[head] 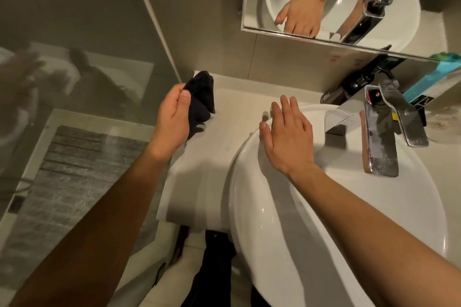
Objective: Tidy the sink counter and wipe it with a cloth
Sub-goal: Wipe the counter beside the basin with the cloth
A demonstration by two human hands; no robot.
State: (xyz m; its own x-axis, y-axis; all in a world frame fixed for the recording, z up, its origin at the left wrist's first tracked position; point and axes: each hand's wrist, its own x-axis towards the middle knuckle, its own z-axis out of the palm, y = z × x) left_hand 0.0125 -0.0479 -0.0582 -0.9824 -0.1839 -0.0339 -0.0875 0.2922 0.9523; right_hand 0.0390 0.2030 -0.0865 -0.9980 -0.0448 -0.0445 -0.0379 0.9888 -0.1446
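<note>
Left hand [172,119] is pinching the bunched black cloth [202,93] over the counter [224,117] at 10 o'clock, right hand [287,137] resting flat and empty on the basin rim [239,157]; loose pinch risks dropping it.

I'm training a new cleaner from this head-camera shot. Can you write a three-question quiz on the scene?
1. True or false: the left hand holds a dark cloth.
2. Where does the right hand rest? A) on the faucet B) flat on the basin rim C) on the mirror
3. Fill in: the cloth is raised over the ___ to the left of the basin.

Key: 1 true; 2 B; 3 counter.
</note>
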